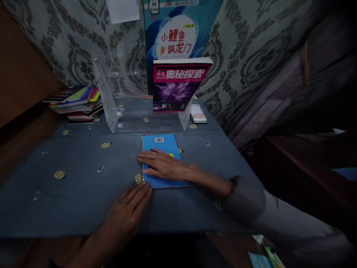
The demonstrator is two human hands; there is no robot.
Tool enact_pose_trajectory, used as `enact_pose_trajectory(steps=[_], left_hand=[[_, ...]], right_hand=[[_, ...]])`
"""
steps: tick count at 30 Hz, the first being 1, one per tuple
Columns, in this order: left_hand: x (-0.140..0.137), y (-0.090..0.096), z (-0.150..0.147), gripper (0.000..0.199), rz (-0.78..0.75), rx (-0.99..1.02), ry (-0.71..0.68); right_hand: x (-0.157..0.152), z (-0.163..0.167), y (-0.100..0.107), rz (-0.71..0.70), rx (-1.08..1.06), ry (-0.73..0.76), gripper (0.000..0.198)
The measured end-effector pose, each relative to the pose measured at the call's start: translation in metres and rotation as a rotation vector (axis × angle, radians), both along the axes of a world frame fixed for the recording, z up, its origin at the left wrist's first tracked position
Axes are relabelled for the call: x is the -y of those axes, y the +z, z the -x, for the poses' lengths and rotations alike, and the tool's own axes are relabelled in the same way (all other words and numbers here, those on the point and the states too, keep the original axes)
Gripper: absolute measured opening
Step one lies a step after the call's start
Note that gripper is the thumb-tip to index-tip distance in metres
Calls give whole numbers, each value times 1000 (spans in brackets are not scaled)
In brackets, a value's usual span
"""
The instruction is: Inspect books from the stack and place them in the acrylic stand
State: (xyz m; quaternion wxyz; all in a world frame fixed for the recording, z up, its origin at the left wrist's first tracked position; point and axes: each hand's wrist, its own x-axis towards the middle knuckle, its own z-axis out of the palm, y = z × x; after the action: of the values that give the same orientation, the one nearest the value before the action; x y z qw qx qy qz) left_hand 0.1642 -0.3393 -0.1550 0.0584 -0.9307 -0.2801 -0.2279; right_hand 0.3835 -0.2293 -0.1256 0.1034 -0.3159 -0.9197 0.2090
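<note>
A blue book (164,182) lies flat near the front of the table, with a white barcode label at its far end. Across its cover rests my right hand (161,163), palm down with the fingers stretched to the left, hiding part of a yellow patch. My left hand (134,204) lies at the book's near left corner, fingers extended and fingertips touching or just beside the edge. Behind the book stands a clear acrylic rack (147,124). It holds a pink and purple book (174,91) upright on its right side, and a taller teal book (178,37) behind that one.
A loose pile of books (78,102) sits at the back left, beside the rack. The table (75,201) wears a dark blue cloth with a pineapple print. A patterned curtain (122,48) hangs behind. More books (259,259) lie below the table's front right edge.
</note>
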Motion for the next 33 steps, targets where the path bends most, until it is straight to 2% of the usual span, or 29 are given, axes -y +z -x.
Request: enact_pose_trajectory(steps=[3, 6, 10, 14, 17, 19, 23, 26, 29, 31, 33], left_hand=[[-1, 1, 1, 55, 6, -10, 3], [-3, 2, 1, 53, 14, -19, -4], [-4, 3, 1, 48, 55, -84, 30], [0, 8, 3, 65, 118, -207, 7], [8, 11, 6, 82, 116, -270, -118], [15, 12, 7, 76, 48, -259, -217], [26, 14, 8, 40, -129, -241, -301], [29, 18, 7, 36, -193, -245, -348], [27, 23, 6, 33, -221, -161, -371], [21, 29, 5, 35, -200, -66, -370], [12, 39, 4, 40, -115, 54, -339]], right_hand=[[-30, -2, -3, -63, 25, -38, 50], [-53, -10, -4, -115, 69, -168, 49], [-59, -23, -5, -123, 101, -358, 49], [-32, -30, -6, -109, 69, -390, 50], [1, -32, -6, -78, 23, -341, 53], [25, -34, -7, -63, -10, -318, 54], [66, -37, -6, -12, -48, -296, 58], [81, -40, -3, 41, -77, -304, 59], [81, -48, 2, 117, -156, -300, 57], [77, -56, 6, 183, -250, -290, 57], [74, -66, 9, 259, -364, -275, 61]])
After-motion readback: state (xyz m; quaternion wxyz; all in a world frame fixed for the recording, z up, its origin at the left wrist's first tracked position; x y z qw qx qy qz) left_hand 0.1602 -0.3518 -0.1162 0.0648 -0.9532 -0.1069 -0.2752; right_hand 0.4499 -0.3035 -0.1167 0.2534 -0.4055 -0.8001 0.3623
